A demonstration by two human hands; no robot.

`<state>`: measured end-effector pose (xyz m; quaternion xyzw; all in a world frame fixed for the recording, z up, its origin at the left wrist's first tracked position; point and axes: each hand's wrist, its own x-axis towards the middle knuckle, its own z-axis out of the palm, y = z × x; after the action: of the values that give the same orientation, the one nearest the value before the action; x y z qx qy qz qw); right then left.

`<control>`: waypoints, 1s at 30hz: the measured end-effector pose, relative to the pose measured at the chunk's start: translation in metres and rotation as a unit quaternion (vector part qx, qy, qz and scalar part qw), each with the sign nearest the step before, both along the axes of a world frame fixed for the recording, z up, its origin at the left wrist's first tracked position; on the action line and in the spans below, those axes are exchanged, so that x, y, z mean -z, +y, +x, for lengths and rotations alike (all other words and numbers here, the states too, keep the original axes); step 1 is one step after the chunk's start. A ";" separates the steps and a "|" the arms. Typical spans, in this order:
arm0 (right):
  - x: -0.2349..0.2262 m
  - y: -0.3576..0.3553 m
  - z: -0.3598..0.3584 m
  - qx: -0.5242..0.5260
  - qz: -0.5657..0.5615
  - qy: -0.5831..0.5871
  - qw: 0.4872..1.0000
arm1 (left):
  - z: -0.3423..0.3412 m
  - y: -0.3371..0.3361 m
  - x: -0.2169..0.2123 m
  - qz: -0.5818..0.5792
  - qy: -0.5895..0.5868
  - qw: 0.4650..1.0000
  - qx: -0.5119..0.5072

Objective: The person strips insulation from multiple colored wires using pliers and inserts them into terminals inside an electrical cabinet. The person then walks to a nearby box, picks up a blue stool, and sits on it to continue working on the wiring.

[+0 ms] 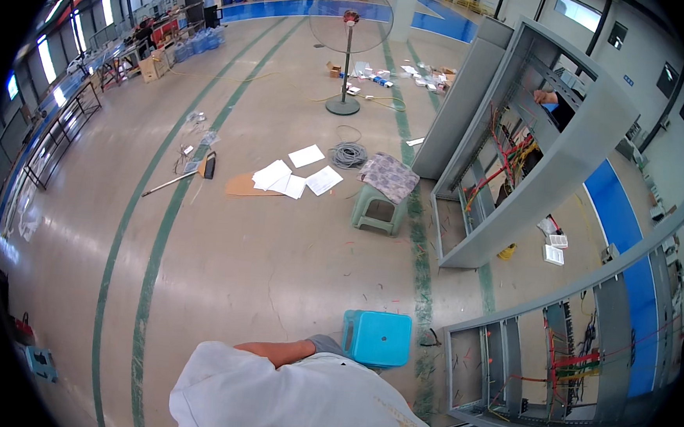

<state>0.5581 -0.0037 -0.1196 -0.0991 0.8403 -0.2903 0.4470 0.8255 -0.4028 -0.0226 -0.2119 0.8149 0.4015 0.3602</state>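
Observation:
My left forearm (280,354) shows bare below a white sleeve and reaches across my body. It ends at a grey patch (325,343), a glove or other cloth; I cannot make out which, and no fingers show. Close beside that lies the blue plastic stool (379,337). My right hand is out of view. To my right stands a low grey metal cabinet frame (460,330) with red, yellow and black wiring inside. Behind it rises a taller open grey cabinet (533,195), also wired. Another person's hand (546,97) shows through its upper opening.
A green stool (379,210) with a patterned cushion (390,176) stands ahead. Near it are a grey cable coil (349,154), loose paper sheets (324,180) and a broom (208,166). A pedestal fan (346,65) stands farther off. Cable scraps lie on the floor.

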 end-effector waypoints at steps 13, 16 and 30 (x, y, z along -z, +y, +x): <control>0.022 0.012 -0.014 -0.003 -0.015 -0.013 1.000 | 0.028 0.013 -0.002 0.005 0.213 0.976 0.035; 0.038 0.024 -0.007 0.013 -0.025 -0.019 0.999 | 0.012 0.016 -0.036 -0.006 0.108 0.994 0.029; 0.025 0.070 0.076 -0.183 -0.046 0.283 0.940 | -0.007 -0.010 -0.049 0.043 0.071 0.996 0.028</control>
<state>0.6338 0.0662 -0.1447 -0.3502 0.8850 -0.2018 0.2311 0.8187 -0.4128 0.0263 -0.1441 0.8260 0.4400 0.3216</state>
